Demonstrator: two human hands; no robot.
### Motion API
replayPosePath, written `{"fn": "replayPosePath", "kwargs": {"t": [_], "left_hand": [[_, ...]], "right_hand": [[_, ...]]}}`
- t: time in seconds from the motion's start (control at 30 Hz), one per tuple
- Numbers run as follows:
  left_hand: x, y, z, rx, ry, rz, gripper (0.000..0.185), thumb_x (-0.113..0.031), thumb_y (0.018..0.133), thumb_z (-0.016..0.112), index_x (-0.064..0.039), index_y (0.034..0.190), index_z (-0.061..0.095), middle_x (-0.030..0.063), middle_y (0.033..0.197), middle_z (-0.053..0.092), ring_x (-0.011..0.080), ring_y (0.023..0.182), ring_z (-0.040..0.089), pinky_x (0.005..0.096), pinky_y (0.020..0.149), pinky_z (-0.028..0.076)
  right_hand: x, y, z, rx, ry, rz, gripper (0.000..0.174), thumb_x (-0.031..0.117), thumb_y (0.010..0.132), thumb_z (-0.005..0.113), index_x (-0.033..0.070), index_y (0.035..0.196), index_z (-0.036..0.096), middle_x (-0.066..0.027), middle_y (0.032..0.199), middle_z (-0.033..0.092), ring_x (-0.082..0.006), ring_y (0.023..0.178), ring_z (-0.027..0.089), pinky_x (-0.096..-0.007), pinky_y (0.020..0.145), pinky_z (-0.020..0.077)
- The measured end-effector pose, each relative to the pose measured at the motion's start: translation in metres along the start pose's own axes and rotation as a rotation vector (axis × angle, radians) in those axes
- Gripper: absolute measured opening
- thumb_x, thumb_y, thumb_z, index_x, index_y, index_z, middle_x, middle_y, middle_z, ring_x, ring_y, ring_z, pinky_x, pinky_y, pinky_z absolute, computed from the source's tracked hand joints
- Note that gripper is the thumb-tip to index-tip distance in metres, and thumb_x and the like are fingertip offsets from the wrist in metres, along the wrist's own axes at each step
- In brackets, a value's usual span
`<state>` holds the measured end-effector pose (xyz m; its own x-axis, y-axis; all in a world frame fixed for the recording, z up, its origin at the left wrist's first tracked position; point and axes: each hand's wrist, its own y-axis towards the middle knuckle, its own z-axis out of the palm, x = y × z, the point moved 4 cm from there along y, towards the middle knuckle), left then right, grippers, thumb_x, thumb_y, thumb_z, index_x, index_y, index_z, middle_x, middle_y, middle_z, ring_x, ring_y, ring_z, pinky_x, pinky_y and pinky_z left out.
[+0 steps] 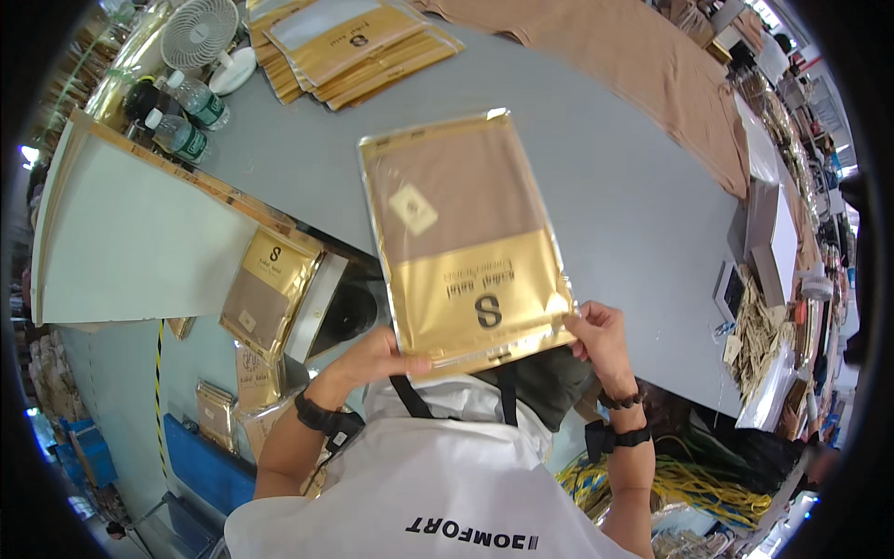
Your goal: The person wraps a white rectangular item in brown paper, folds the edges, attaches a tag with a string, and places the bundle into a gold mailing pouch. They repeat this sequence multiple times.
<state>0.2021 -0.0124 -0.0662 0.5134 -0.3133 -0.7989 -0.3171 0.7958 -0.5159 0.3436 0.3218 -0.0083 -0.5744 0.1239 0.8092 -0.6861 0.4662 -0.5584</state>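
Observation:
A gold plastic garment bag point(461, 244) with a clear window showing folded brown fabric and a small cream tag is held up in front of me, partly over the grey table point(628, 230). My left hand point(380, 360) pinches its near left corner, thumb on top. At the near right corner, my right hand point(597, 339) grips the edge between thumb and fingers. The bag lies flat and slightly tilted between both hands, and it bears dark printing.
Gold bags point(363, 56) are stacked at the table's far left, near a white fan point(199, 35) and water bottles point(178, 136). Brown fabric point(628, 63) covers the far edge. A white box point(772, 244) and paper tags point(758, 342) lie right. More packed bags point(272, 293) rest left.

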Motion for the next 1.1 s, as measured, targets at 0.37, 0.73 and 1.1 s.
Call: {"fn": "replayPosePath", "kwargs": {"t": [0.37,0.73,1.1], "left_hand": [[-0.054,0.012,-0.005,-0.518,-0.226,0.344,0.027,-0.023,0.102,0.071,0.0,0.116,0.07,-0.0007,0.095,0.071,0.0044,0.078,0.063,0.0233,0.067,0.05],[-0.086,0.007,0.024,0.181,0.038,0.336,0.046,-0.03,0.109,0.061,0.008,0.135,0.064,0.0198,0.115,0.076,0.0258,0.101,0.076,0.0385,0.092,0.061],[0.028,-0.01,-0.008,-0.612,-0.586,0.541,0.034,-0.017,0.105,0.068,-0.007,0.135,0.058,0.005,0.116,0.071,0.0168,0.09,0.07,0.0331,0.061,0.055]], "right_hand": [[0.068,-0.038,0.037,0.07,-0.778,-1.081,0.072,0.024,0.075,0.093,0.01,0.14,0.066,-0.0158,0.139,0.066,-0.0304,0.123,0.066,-0.0454,0.104,0.0528],[0.043,-0.012,0.038,-0.011,0.307,-0.499,0.026,0.019,0.103,0.073,-0.002,0.118,0.071,-0.0027,0.099,0.075,-0.0113,0.086,0.069,-0.0295,0.07,0.0558],[0.01,0.013,0.045,0.249,-0.108,-0.354,0.039,0.026,0.106,0.068,-0.001,0.134,0.067,-0.0043,0.09,0.075,-0.0082,0.075,0.069,-0.024,0.06,0.0555]]}}
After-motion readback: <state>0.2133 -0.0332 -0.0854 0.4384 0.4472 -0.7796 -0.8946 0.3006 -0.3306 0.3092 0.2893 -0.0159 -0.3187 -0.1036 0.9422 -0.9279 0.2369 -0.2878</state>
